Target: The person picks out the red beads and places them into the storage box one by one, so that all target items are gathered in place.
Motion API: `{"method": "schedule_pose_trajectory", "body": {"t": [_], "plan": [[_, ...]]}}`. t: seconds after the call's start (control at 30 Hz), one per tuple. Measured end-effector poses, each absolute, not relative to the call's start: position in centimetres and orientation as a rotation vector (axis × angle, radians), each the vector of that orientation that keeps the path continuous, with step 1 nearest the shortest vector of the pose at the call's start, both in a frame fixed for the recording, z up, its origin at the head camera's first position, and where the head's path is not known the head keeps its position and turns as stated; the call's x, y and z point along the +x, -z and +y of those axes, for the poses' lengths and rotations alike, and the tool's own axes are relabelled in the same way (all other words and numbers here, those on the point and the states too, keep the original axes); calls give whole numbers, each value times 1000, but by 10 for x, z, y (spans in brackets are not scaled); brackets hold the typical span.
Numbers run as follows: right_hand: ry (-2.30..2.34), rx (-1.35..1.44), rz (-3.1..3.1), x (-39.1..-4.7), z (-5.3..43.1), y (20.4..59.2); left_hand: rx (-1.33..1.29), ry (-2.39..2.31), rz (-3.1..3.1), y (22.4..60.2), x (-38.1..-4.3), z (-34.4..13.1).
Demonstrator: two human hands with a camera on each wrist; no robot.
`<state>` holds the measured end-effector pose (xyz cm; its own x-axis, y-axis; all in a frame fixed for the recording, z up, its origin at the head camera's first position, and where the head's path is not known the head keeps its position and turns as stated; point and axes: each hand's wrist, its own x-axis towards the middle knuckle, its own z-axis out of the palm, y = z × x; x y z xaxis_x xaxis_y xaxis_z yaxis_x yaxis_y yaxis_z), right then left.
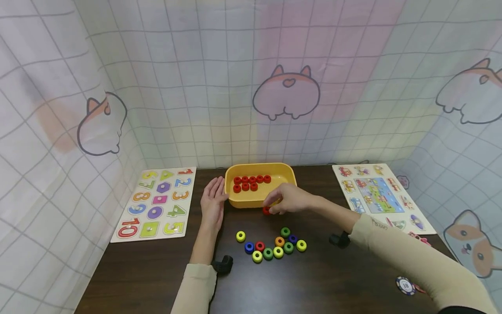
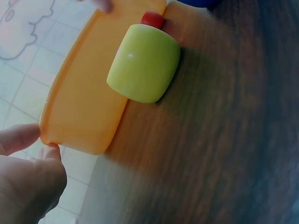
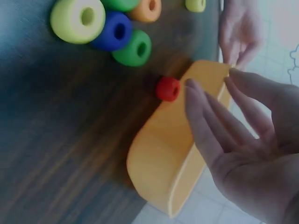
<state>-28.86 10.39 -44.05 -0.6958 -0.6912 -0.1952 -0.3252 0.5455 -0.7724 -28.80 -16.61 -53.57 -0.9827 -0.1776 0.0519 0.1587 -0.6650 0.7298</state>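
A yellow tray (image 1: 260, 204) stands at the back of the table with several red beads (image 1: 254, 186) in two rows inside. At the tray's left end is my left hand (image 1: 213, 203), its fingers stretched along the outside and thumb at the rim. My right hand (image 1: 290, 198) reaches over the tray's front edge with fingers extended. Just beyond its fingertips, a red bead (image 3: 168, 88) sits in front of the tray wall, with thumb and fingers spread apart in the right wrist view. In the left wrist view a yellow-green bead (image 2: 144, 64) looms close.
Several loose beads in green (image 1: 285, 231), yellow (image 1: 241, 237), blue (image 1: 249, 248), orange (image 1: 279, 242) and red (image 1: 259, 247) lie in front of the tray. A number puzzle board (image 1: 157, 205) is left, a picture puzzle board (image 1: 382, 196) right. A poker chip (image 1: 405, 285) lies near the right forearm.
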Motion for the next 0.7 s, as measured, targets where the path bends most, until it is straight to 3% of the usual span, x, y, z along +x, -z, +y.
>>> {"method": "schedule_pose_trajectory", "body": {"t": [0.3,0.7], "plan": [[741,-896,2340,-277,108,458,47,2689,-1185,541,-288,-166],[929,-863,2284,-277,107,465,47,2675,-1207,539,-290,-165]]}}
